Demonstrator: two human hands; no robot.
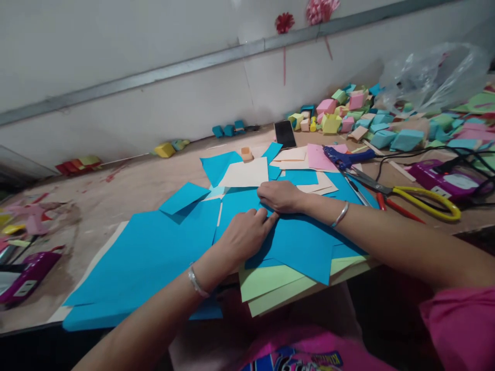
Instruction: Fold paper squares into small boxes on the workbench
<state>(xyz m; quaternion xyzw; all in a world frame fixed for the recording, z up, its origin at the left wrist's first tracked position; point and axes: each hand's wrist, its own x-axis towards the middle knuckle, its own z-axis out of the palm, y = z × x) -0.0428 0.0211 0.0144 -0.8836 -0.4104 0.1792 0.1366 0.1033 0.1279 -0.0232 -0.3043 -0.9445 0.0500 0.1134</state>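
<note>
Though bent (grips unclear), left fingers [270,222] and right fingers [265,191] atop blue paper [303,239].

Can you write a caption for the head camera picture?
Left hand and right hand on blue paper, scissors and phone nearby.

Blue paper [303,242] part-hidden beneath right hand [281,197]

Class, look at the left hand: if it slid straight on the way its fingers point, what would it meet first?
The left hand would most likely meet the right hand first, just beyond its fingers; whether the two already touch is hard to tell.
</note>
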